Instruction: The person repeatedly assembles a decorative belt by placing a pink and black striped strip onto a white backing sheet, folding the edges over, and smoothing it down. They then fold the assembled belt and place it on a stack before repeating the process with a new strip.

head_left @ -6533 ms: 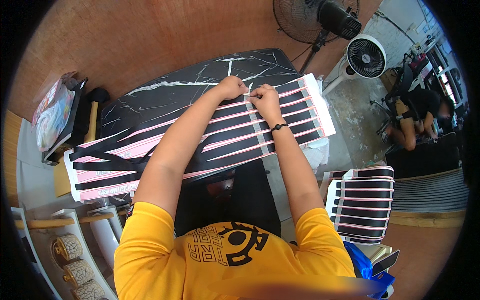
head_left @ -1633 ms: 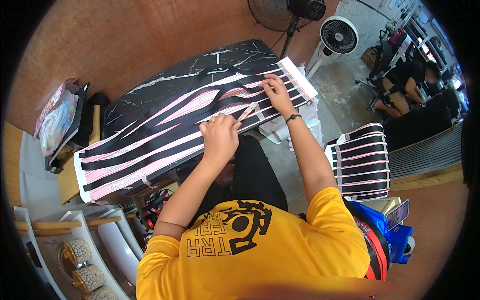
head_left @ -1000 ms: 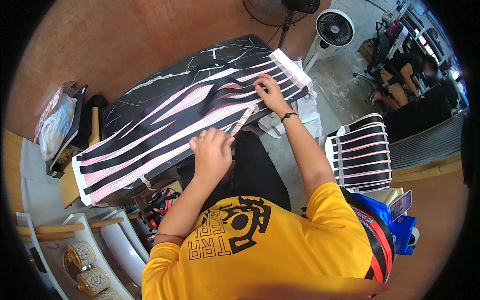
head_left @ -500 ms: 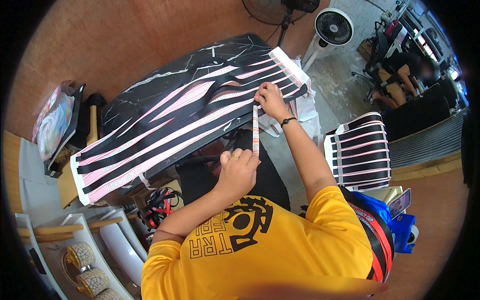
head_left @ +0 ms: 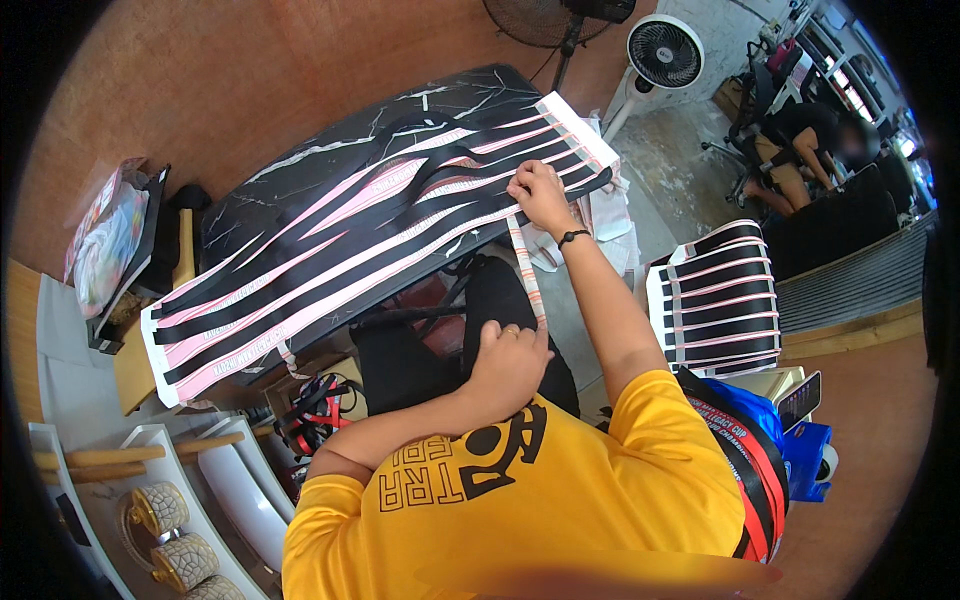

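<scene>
At five o'clock from the middle of the view, the left hand [head_left: 510,362] is closed on the lower end of a narrow striped strip [head_left: 526,265], white and orange, which runs taut toward between eleven and twelve o'clock, up to the table's near edge. There, at one o'clock, the right hand [head_left: 540,192] rests on the near side of the black and pink straps [head_left: 380,240], fingers bunched and bent down; whether they pinch anything, I cannot tell. The straps lie side by side across the dark veined table [head_left: 270,205], from nine round to one o'clock, their far middle part loose and wavy. At three o'clock sits a second set of straps [head_left: 722,300]; a white fan [head_left: 666,52] stands at one o'clock, beyond the table.
</scene>
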